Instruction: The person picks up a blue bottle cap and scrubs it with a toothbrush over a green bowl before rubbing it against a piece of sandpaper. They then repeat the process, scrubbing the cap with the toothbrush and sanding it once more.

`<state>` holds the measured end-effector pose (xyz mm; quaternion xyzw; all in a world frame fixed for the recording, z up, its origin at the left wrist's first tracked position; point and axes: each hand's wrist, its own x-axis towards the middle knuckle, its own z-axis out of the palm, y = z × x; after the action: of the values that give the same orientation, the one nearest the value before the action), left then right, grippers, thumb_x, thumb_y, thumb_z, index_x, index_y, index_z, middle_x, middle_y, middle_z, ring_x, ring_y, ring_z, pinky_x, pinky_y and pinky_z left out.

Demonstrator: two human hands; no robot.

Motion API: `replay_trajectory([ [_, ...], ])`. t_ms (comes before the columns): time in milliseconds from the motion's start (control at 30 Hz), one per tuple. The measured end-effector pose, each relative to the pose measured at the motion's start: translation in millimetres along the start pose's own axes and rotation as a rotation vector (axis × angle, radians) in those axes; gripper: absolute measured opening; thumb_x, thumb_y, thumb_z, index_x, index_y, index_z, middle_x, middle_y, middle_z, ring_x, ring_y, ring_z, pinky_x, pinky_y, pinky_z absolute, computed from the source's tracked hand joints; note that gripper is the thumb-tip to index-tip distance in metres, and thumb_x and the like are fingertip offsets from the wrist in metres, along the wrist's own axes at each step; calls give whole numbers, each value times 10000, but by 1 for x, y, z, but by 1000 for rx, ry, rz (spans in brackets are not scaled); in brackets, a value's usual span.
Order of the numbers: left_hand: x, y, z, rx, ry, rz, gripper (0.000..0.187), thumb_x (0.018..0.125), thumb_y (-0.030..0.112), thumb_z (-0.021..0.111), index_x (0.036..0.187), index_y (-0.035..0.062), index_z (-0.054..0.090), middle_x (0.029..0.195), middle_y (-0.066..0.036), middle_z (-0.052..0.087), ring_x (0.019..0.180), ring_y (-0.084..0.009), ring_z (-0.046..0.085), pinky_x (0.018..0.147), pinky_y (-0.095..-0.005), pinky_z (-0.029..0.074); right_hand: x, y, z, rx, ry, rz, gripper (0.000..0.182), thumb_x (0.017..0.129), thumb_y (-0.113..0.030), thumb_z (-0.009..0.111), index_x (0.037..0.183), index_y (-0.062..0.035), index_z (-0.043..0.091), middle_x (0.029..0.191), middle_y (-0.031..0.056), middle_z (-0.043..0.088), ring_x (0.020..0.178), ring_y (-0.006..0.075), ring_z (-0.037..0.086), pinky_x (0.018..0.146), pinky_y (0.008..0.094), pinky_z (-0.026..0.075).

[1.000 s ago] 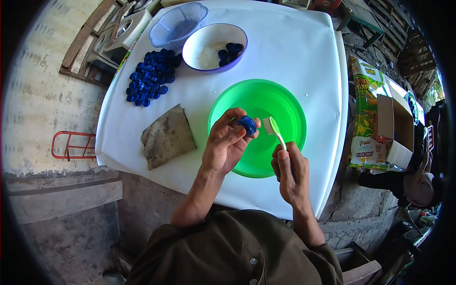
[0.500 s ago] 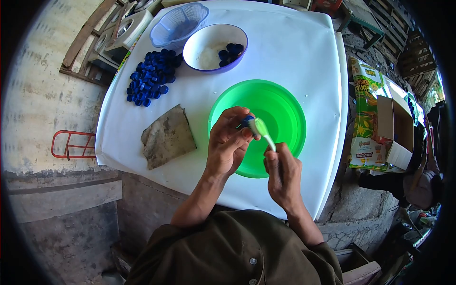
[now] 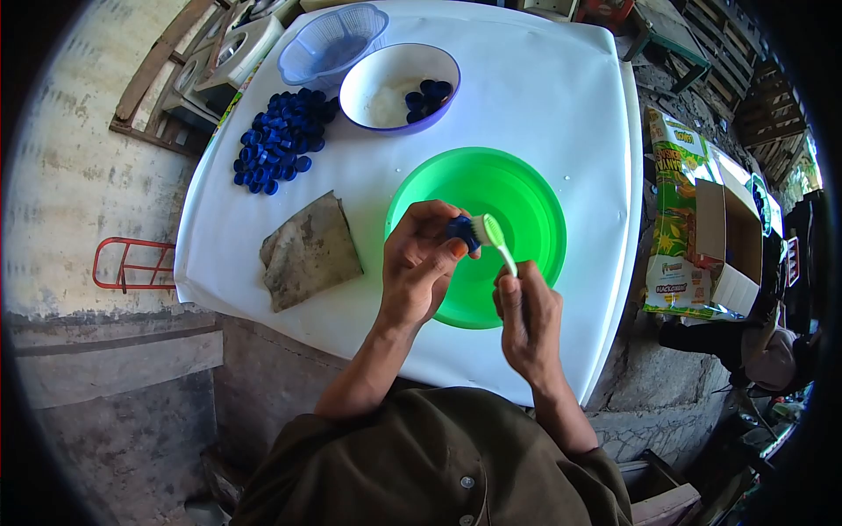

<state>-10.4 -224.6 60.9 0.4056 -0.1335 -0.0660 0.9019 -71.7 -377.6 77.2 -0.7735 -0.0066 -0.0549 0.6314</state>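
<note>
Between the thumb and fingers of my left hand is a dark blue bottle cap, held above the near left part of a green basin. My right hand is closed round the handle of a toothbrush with a white and light green head. Its bristles face left and are at the cap's right side. A heap of similar blue caps lies on the table's left side. Several more caps sit in a white and purple bowl with something whitish in its bottom.
A light blue slotted basket stands at the back of the white-covered table. A stained grey cloth lies front left. On the right are an open cardboard box, a colourful printed sack and a partly visible person.
The toothbrush head has shifted slightly right, and more of the blue cap shows. My right hand has moved a little to the right; my left hand has hardly moved.
</note>
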Motion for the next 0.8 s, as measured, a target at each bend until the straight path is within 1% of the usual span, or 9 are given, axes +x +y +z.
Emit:
replay_trajectory([
  [67,0,1,-1,-7,-4,7,367,925,28,649,1258,2,495,1135,-116,634,985,-208,612,891,-345,491,2,1,-3,5,-1,45,104,1004,-74,565,986,29,559,623,143,508,483,243,479,478,351,368],
  [167,2,-2,1,-24,-15,35,368,933,8,656,1264,-18,498,1134,-119,641,966,-194,644,888,-342,519,-4,-3,2,4,-31,-74,115,1012,-84,556,985,27,559,620,140,497,479,223,470,475,352,365],
  [200,1,-1,1,-23,-6,25,364,934,9,655,1262,-21,500,1129,-122,642,960,-194,644,886,-343,520,-4,3,1,-27,-13,-65,127,1015,-98,562,985,25,560,597,126,480,476,192,465,471,350,364],
  [233,1,0,1,-21,4,17,360,935,10,653,1260,-24,502,1124,-124,643,955,-194,644,883,-343,521,-1,5,-2,-21,-2,38,150,1029,-118,541,978,22,561,583,121,477,472,202,469,476,350,367],
  [367,1,-2,-9,139,-49,6,335,945,66,622,1255,-5,514,1139,-144,618,993,-230,620,881,-378,509,8,7,-9,51,46,111,241,1067,-178,483,950,20,553,577,55,470,502,124,422,479,309,346],
  [500,6,5,2,133,1,-5,328,948,63,628,1249,-15,523,1093,-142,626,990,-234,636,846,-390,540,9,9,-16,130,78,201,320,1085,-245,458,913,12,538,598,10,438,537,75,389,488,279,306],
  [567,7,6,-6,149,-30,5,319,953,47,631,1245,-28,530,1084,-145,645,1005,-236,659,815,-388,566,8,14,-19,155,80,224,328,1086,-256,456,895,0,531,602,-8,425,542,64,371,487,272,292],
  [667,8,7,-9,158,-39,35,351,948,52,642,1266,-18,510,1057,-132,650,1009,-229,655,827,-375,560,4,17,-20,175,78,230,333,1085,-267,460,888,-6,528,605,-11,430,541,63,373,485,266,289],
  [800,5,4,-2,58,82,-2,378,917,26,669,1256,8,502,1047,-115,656,974,-199,645,851,-352,522,-3,6,-13,206,37,194,336,1085,-270,454,902,1,530,608,-17,432,537,60,384,481,259,295],
])
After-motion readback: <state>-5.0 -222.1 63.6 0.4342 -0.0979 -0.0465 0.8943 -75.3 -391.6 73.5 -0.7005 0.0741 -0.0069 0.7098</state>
